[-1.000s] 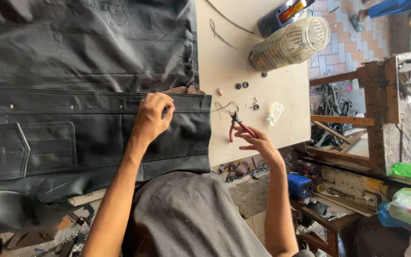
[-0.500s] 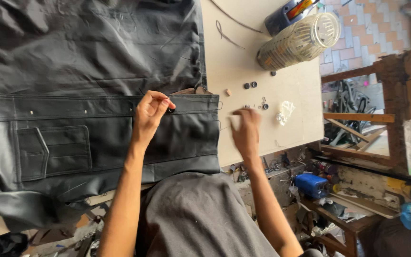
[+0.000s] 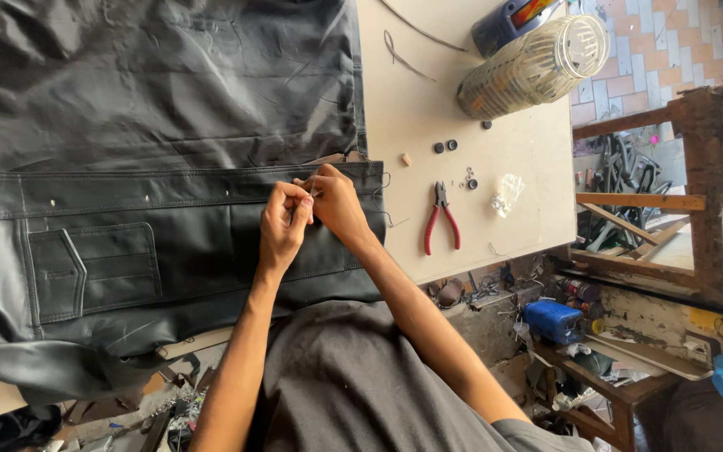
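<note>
The black leather jacket [image 3: 152, 167] lies spread flat over the left and middle of the pale desk [image 3: 428, 92], its stitched front band running across the desk and a flap pocket [image 3: 94, 268] sewn on below that band. Both hands meet on the band near the jacket's right edge: the left hand [image 3: 284, 224] is curled, its fingertips pinched together against the leather, and the right hand [image 3: 336, 201] is curled just beside it, fingertips touching the same spot; something small and pale sits between the fingertips, too small to make out, so I cannot tell just what they grip. Two small pale studs [image 3: 52, 202] show on the band, well to the left of the hands. To the right of the jacket, on the bare desk, lie red-handled pliers [image 3: 441, 219], handles pointing toward the person, near the jacket's edge. Beyond the pliers lie a few small dark round fittings [image 3: 445, 146], a small tan bit [image 3: 407, 159] and a crumpled clear plastic bag [image 3: 508, 192]. At the desk's far right corner a woven cylindrical basket [image 3: 533, 67] lies on its side, with a blue tool [image 3: 504, 25] just behind it. Right of the desk stands a rough wooden frame [image 3: 679, 151], and below it a blue container [image 3: 552, 321] rests on a cluttered low shelf
</note>
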Motion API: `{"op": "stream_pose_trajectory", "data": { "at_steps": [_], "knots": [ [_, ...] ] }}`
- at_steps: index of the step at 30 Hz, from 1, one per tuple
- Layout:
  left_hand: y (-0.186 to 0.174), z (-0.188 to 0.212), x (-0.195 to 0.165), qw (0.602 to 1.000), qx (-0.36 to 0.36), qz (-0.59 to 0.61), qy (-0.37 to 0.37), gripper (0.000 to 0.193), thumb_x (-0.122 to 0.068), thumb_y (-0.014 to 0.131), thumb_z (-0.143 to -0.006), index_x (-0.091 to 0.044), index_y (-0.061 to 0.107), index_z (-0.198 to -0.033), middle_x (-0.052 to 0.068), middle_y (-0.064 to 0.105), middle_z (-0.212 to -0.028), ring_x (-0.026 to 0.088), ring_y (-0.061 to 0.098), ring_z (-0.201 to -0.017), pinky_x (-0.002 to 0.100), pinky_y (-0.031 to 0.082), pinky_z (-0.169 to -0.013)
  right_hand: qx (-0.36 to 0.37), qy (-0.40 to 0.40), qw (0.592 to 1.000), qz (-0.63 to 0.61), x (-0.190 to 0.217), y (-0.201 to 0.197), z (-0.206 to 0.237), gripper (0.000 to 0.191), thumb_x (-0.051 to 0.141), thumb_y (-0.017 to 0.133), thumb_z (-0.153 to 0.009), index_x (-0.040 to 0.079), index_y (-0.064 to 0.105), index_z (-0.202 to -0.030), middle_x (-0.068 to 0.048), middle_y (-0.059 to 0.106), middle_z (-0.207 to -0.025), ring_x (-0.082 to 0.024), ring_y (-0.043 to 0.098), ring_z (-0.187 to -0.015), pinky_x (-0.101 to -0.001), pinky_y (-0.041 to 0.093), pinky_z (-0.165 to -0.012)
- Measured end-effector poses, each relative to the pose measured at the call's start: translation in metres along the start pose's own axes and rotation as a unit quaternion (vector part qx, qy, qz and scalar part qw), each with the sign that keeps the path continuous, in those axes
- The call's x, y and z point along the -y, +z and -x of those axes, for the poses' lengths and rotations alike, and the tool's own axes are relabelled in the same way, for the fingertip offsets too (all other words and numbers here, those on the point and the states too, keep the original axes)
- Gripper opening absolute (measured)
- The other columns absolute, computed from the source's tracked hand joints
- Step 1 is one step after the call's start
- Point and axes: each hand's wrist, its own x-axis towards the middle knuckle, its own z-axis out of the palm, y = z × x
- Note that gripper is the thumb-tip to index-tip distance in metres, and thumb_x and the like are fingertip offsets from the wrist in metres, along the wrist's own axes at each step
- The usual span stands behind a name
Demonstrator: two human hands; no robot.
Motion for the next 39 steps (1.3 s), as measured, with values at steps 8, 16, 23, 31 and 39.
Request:
{"op": "stream_pose_trajectory", "data": {
  "at_steps": [8, 16, 23, 31, 39],
  "knots": [
    [0.005, -0.001, -0.01, 0.994, -0.021, -0.102, 0.018, 0.009, -0.006, 0.062, -0.103, -0.002, 0.055, -0.099, 0.001, 0.061, -0.076, 0.005, 0.053, -0.065, 0.022, 0.042, -0.058, -0.065, 0.005, 0.998, 0.014, -0.001, 0.004, -0.008, 0.018, 0.005, 0.086, -0.071, -0.004, 0.075, -0.081, -0.01, 0.062, -0.072, -0.02, 0.062, -0.061, -0.0347, 0.05, -0.057],
    [0.008, 0.002, -0.015, 0.992, -0.024, -0.121, 0.003, 0.009, -0.005, 0.061, -0.104, -0.001, 0.055, -0.099, 0.001, 0.059, -0.077, 0.005, 0.05, -0.065, 0.022, 0.04, -0.059, -0.06, 0.028, 0.997, 0.037, -0.012, 0.006, -0.007, 0.021, 0.009, 0.088, -0.071, -0.003, 0.077, -0.084, -0.008, 0.063, -0.072, -0.019, 0.062, -0.06, -0.0328, 0.049, -0.056],
    [-0.015, -0.008, -0.036, 0.998, -0.03, 0.057, 0.006, 0.007, -0.009, 0.057, -0.107, -0.004, 0.052, -0.106, 0.0, 0.059, -0.09, 0.009, 0.059, -0.082, 0.025, 0.052, -0.083, 0.051, 0.037, 0.997, -0.05, 0.009, -0.013, -0.004, 0.035, 0.009, 0.084, -0.079, 0.006, 0.072, -0.112, -0.008, 0.066, -0.103, -0.017, 0.064, -0.082, -0.029, 0.053, -0.076],
    [-0.027, 0.016, -0.052, 0.973, 0.04, -0.225, 0.013, 0.009, -0.013, 0.067, -0.098, -0.005, 0.062, -0.099, 0.003, 0.072, -0.085, 0.015, 0.072, -0.082, 0.03, 0.051, -0.086, -0.001, 0.113, 0.708, -0.697, 0.019, -0.118, -0.021, 0.039, 0.021, 0.058, -0.099, 0.007, 0.053, -0.135, -0.002, 0.064, -0.103, -0.014, 0.059, -0.095, -0.0307, 0.05, -0.094],
    [-0.038, 0.031, -0.02, 0.943, 0.042, -0.331, 0.015, 0.013, -0.018, 0.072, -0.093, -0.01, 0.062, -0.095, 0.0, 0.07, -0.085, 0.015, 0.069, -0.082, 0.035, 0.042, -0.088, -0.151, 0.083, 0.838, -0.518, 0.008, -0.307, 0.02, 0.005, 0.016, 0.057, -0.115, 0.012, 0.058, -0.113, 0.007, 0.029, -0.069, -0.005, 0.025, -0.057, -0.023, 0.021, -0.05]
  ]
}}
